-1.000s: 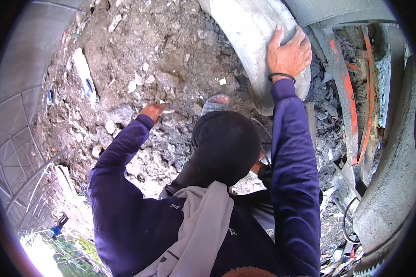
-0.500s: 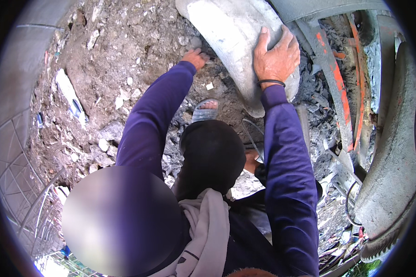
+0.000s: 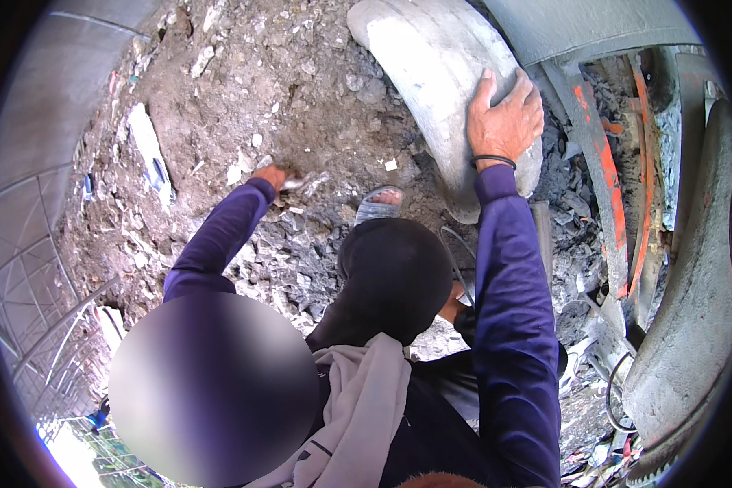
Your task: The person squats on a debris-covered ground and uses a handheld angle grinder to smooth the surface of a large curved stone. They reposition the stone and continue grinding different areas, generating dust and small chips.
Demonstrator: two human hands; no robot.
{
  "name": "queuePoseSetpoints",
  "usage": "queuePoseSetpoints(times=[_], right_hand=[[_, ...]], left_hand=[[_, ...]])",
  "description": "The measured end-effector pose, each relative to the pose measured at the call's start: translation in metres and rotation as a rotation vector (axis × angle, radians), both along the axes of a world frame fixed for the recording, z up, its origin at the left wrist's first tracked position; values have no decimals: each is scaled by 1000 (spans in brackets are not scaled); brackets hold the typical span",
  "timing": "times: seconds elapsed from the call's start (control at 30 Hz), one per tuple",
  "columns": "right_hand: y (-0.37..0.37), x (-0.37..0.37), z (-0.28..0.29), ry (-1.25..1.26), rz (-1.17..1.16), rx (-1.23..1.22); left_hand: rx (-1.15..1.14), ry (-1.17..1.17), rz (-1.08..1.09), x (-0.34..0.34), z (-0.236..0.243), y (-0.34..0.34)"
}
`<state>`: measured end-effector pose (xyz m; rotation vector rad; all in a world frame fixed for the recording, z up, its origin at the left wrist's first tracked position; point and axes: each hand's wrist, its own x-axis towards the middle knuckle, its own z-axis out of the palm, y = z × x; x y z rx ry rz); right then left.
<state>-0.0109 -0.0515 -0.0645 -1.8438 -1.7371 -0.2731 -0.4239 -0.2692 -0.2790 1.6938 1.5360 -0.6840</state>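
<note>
My right hand, with a dark band at the wrist, lies on a large, pale grey, dusty rounded thing. Its thumb is apart and the fingers stretch over the top; whether the thing is a sack or a hard shell I cannot tell. Lower and to the left, my left hand is just above the rubble-strewn dirt. Its fingers close on a small whitish scrap, which is blurred by motion. Between my arms are my bent knee and a grey sandal on my foot.
On the right stand a grey metal frame with worn orange paint and a cement-crusted drum. A white torn wrapper lies on the left. Bent wire mesh lines the left edge beside a grey wall.
My left hand has moved left and toward me, away from the rounded thing's edge, with the whitish scrap at its fingers. My right hand stays on the rounded thing. The whole view has shifted slightly.
</note>
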Motion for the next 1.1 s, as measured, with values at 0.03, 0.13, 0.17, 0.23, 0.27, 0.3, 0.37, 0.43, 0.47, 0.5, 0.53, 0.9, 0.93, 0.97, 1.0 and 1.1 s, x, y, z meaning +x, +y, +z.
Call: queuePoseSetpoints(times=[0.03, 0.13, 0.17, 0.23, 0.27, 0.3, 0.37, 0.43, 0.47, 0.5, 0.53, 0.9, 0.93, 0.97, 1.0, 1.1], right_hand=[[-1, 2, -2, -6, -10, -3], [-1, 6, 0, -11, -25, -15], [-3, 8, 2, -14, -30, -22], [-4, 1, 6, 0, -7, -40], [-4, -1, 5, 2, 12, -42], [-4, -2, 6, 22, 24, -51], [-4, -4, 5, 54, 57, -74], [-9, 7, 0, -11, 2, -51], [-5, 6, 3, -2, 4, -37], [-3, 6, 6, 7, 9, -24], [-3, 7, 2, 8, -1, -11], [-2, -2, -1, 49, 34, 23], [-2, 1, -1, 50, 32, 12], [-4, 8, -3, 26, 11, 17], [-5, 5, -4, 33, 22, 9], [-1, -1, -3, 29, 42, 18]], left_hand=[[61, 42, 116, 28, 39, 29], [684, -214, -5, 74, 56, 111], [647, -240, 31, 101, 72, 147], [959, -107, -155, 122, 25, 199], [1071, -52, -234, 125, 4, 219], [1070, 0, -240, 123, -13, 229], [1063, 100, -238, 128, -38, 241], [997, -55, -253, 131, -23, 249], [893, -49, -308, 128, -19, 250], [789, -41, -359, 124, -15, 249], [744, -45, -339, 122, -13, 231], [227, 78, -88, -25, -39, -29], [334, 40, -80, -32, -36, -48], [274, 54, -62, -29, -22, -50], [282, 118, -63, -54, -29, -84], [-24, 327, -115, -113, -28, -143]])
